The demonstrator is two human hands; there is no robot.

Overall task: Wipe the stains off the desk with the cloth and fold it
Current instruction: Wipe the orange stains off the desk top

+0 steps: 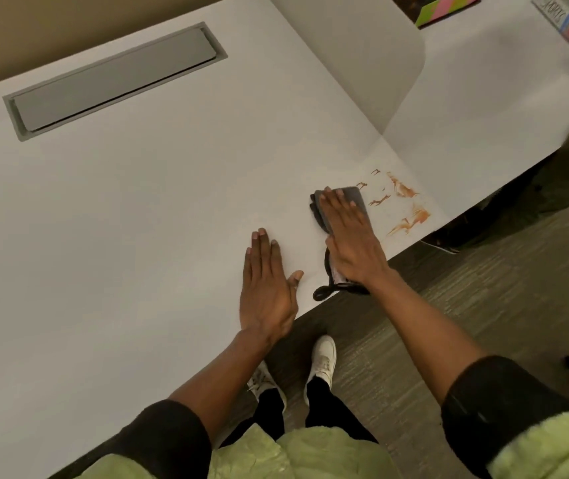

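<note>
White desk (138,219) fills the view; right hand (348,236) lies flat and spread on the grey cloth (357,198), orange stains (404,205) just beyond its fingertips; left hand (267,288) open beside it, bracing; cloth looks soft, limp, likely best pinched by corners.

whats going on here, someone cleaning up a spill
Yes. A person stands at a white desk, pressing a folded grey cloth flat under the right hand. The left hand rests open on the desk beside it. Orange stains lie just beyond the cloth near the desk's edge, not yet wiped away.
</note>
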